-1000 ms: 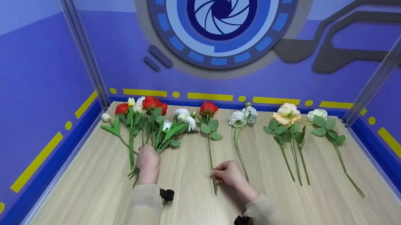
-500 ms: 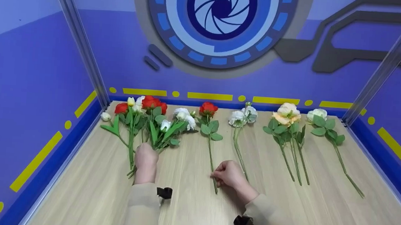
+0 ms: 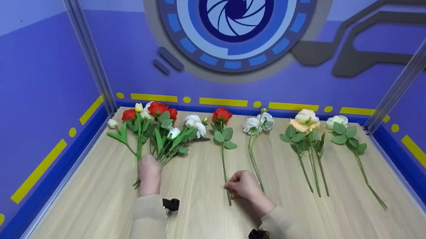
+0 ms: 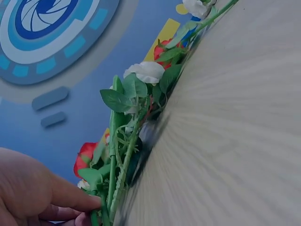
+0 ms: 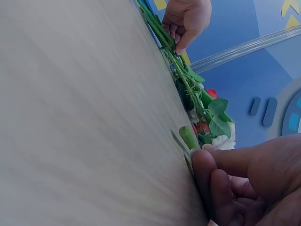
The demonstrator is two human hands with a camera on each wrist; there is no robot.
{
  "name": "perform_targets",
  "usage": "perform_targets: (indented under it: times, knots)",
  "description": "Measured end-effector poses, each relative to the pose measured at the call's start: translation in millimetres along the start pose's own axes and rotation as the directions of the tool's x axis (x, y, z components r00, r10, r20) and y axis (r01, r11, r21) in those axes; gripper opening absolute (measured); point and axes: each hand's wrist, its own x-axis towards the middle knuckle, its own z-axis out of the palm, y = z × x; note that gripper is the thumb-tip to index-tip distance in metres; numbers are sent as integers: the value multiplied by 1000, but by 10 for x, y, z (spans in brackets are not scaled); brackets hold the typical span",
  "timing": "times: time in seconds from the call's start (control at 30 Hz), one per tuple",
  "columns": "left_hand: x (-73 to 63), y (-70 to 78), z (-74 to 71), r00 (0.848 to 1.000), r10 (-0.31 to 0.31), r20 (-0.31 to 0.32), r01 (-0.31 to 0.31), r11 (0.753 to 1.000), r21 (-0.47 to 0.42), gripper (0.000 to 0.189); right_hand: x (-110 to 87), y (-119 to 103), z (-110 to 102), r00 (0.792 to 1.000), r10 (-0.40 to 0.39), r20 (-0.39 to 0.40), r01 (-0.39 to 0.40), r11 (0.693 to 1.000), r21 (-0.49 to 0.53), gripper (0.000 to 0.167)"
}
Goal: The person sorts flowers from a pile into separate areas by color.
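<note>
Head view, pale table [image 3: 205,227], purple walls [image 3: 34,95] (yellow dashes [image 3: 223,102]), left fingers [image 4: 75,195] gripping stems [image 4: 111,183], right fingers [image 3: 233,178] pinching red-flowered stem [image 3: 224,166]

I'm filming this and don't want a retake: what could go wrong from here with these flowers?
The left hand pinches stems in a crowded bunch, where leaves and stems overlap, so moving one might drag others. The right hand holds the single red flower low on its stem, so its top could dip if lifted. The two white flowers beside that one have stem ends close to the right hand, which might nudge them.
</note>
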Motion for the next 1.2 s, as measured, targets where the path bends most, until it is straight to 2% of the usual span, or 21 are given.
perform_targets:
  times: [0.2,0.43,0.53,0.7,0.83,0.93,1.07,1.2]
  knots:
    - [45,-118,-56,998,-48,-47,47,999,-8,19,-5,3,16,1000,6,-5,-6,1000,8,16]
    - [40,-127,-98,994,-45,-98,42,998,-36,20,-8,8,11,999,39,15,-40,999,36,15]
    - [28,-87,-125,995,-51,-80,45,996,-78,19,-11,16,9,999,45,25,-47,997,58,14]
    - [-3,33,-191,998,-55,-22,51,984,-171,34,-4,3,-4,997,65,38,-68,994,84,15]
    - [-37,183,-209,1000,-13,-21,8,971,-239,31,-13,-56,-27,998,60,25,-62,994,86,18]
    - [-82,317,-204,1000,28,-3,-27,959,-280,29,-30,-102,-43,1000,20,7,-21,997,74,19]
    - [-167,493,-158,994,102,39,-83,941,-329,27,-52,-152,-56,999,-35,26,33,996,86,18]
    - [-282,678,-40,976,197,94,-138,889,-436,25,-82,-211,-58,995,-63,71,55,992,111,20]
